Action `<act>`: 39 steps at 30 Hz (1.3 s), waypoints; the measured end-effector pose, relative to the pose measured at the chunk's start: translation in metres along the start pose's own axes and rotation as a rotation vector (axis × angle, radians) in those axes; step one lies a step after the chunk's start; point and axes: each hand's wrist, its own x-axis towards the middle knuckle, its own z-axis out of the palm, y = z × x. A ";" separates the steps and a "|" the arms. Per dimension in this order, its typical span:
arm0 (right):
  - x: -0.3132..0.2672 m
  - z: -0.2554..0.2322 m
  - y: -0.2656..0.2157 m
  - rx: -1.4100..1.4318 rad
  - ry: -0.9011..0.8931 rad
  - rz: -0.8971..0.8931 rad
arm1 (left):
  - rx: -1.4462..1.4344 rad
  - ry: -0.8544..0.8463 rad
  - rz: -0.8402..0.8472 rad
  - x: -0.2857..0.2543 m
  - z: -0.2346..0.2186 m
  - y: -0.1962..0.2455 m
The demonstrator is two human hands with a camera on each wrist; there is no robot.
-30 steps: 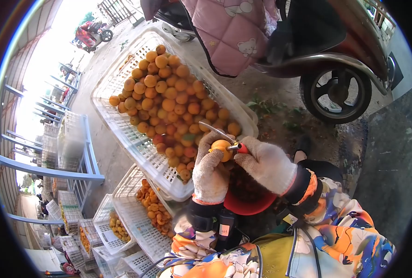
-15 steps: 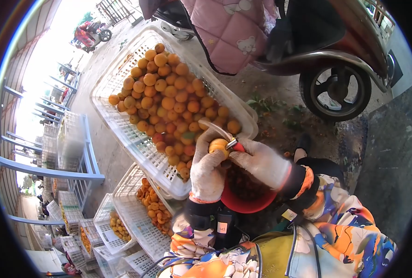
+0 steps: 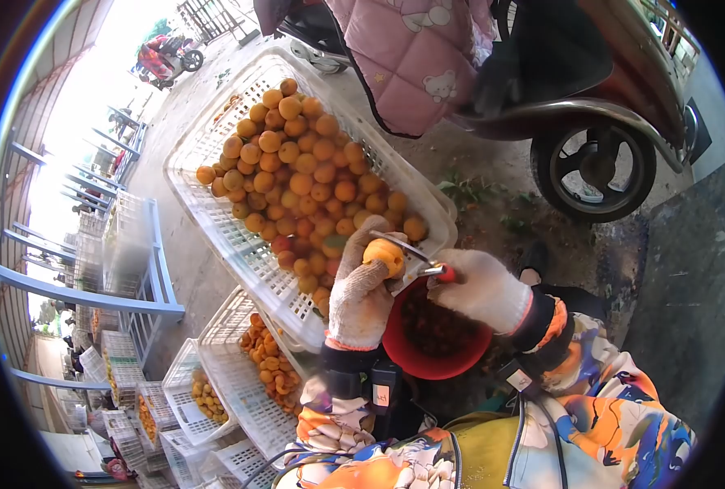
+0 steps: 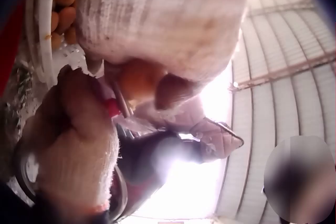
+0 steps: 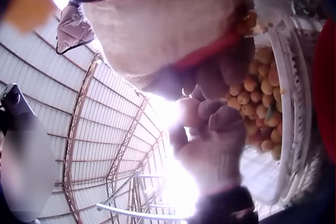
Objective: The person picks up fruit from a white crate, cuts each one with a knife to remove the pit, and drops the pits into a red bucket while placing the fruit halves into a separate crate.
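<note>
In the head view my left hand (image 3: 358,306), in a pale knit glove, grips an orange apricot (image 3: 384,256) between thumb and fingers. My gloved right hand (image 3: 483,295) holds a red-handled metal tool (image 3: 446,274) with a slim, curved blade that reaches across the side of the fruit. Under both hands stands a red bucket (image 3: 437,372) with dark bits inside. The left wrist view shows the apricot (image 4: 140,83) partly hidden by the glove, with the tool's red handle (image 4: 112,107) beside it. In the right wrist view, fingers cover most of the tool.
A white plastic crate (image 3: 203,213) heaped with apricots (image 3: 297,179) lies just beyond the hands. More crates (image 3: 216,330) with orange fruit stand at left. A dark red scooter (image 3: 595,171) with a pink quilted cover (image 3: 411,69) is parked ahead.
The hands have drawn slightly apart. The tool's metal end, earlier at the apricot, now sits off to its right. The left hand has turned the fruit, and more of the bucket shows.
</note>
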 end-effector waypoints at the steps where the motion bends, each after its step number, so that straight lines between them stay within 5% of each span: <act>1: 0.001 0.002 0.001 0.000 0.002 0.000 | 0.000 -0.001 -0.001 0.000 0.000 0.000; 4: 0.006 0.009 0.012 -0.016 -0.021 0.069 | -0.001 -0.071 -0.021 -0.003 -0.001 -0.002; 6: 0.016 0.018 0.037 -0.294 0.072 -0.127 | 0.142 -0.035 -0.020 -0.007 0.005 -0.009; 10: 0.020 0.024 0.047 -0.254 -0.029 -0.164 | 0.312 -0.078 0.008 -0.010 0.004 -0.011; 13: 0.019 0.021 0.034 -0.224 -0.068 -0.024 | 0.235 0.014 0.107 -0.010 0.010 -0.021; 15: 0.018 0.025 0.035 -0.076 0.004 0.037 | -0.155 0.016 -0.021 -0.008 0.004 -0.033; 17: 0.022 0.026 0.043 -0.112 -0.017 0.003 | -0.253 0.035 -0.086 -0.009 0.001 -0.036; 20: 0.025 0.026 0.046 -0.254 -0.050 -0.012 | 0.114 -0.084 0.039 -0.010 0.008 -0.012; 25: 0.026 0.027 0.049 -0.361 -0.076 0.000 | 0.355 -0.103 -0.021 -0.008 -0.001 -0.014; 28: 0.025 0.030 0.043 -0.225 -0.037 0.000 | -0.225 -0.019 0.060 -0.013 0.008 -0.022; 30: 0.022 0.033 0.038 -0.267 0.124 -0.090 | -0.220 -0.024 0.020 -0.011 0.001 -0.036; 33: 0.032 0.028 0.058 -0.536 -0.020 -0.181 | -0.237 -0.060 -0.038 -0.009 -0.004 -0.032; 37: 0.032 0.030 0.057 -0.501 0.006 -0.083 | 0.116 0.038 0.024 -0.010 0.006 -0.018; 39: 0.032 0.029 0.054 -0.554 0.002 -0.024 | 0.520 -0.026 0.053 -0.010 0.002 -0.018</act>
